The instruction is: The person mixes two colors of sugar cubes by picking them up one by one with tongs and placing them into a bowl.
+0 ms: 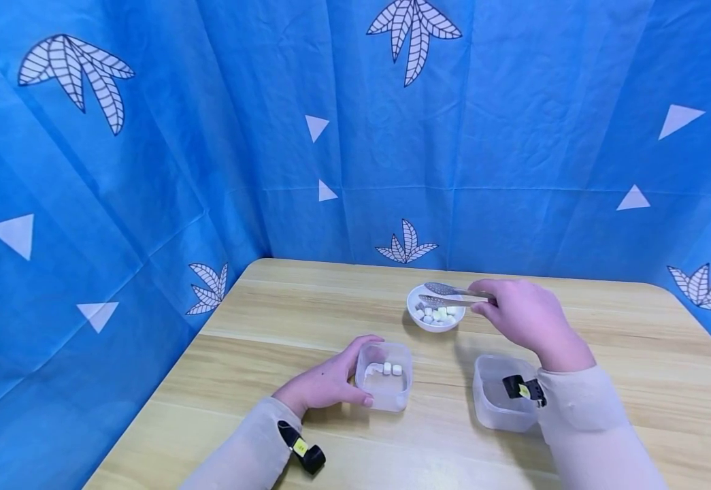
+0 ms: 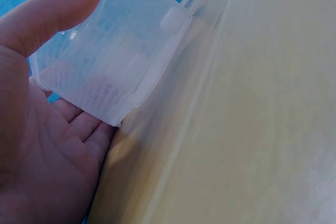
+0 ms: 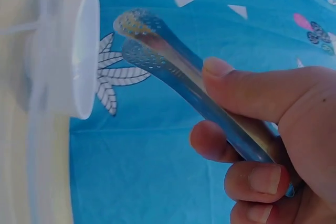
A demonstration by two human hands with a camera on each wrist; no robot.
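My right hand (image 1: 523,313) holds metal tongs (image 1: 452,303) with perforated tips, thumb on one arm and fingers on the other. The tong tips are apart, over a white bowl (image 1: 412,314) of small white cubes (image 1: 435,315). In the right wrist view, nothing shows between the tips (image 3: 140,24), which stand off the bowl rim (image 3: 90,56). My left hand (image 1: 333,378) grips a clear plastic container (image 1: 399,401) on the table, thumb on the near side and fingers around the left and far sides. Two white cubes (image 1: 392,369) lie inside it.
A second clear plastic container (image 1: 492,416) stands on the table at the right, partly behind the right wrist's camera strap. The wooden table (image 1: 306,292) ends at the back and left against a blue patterned curtain (image 1: 379,156).
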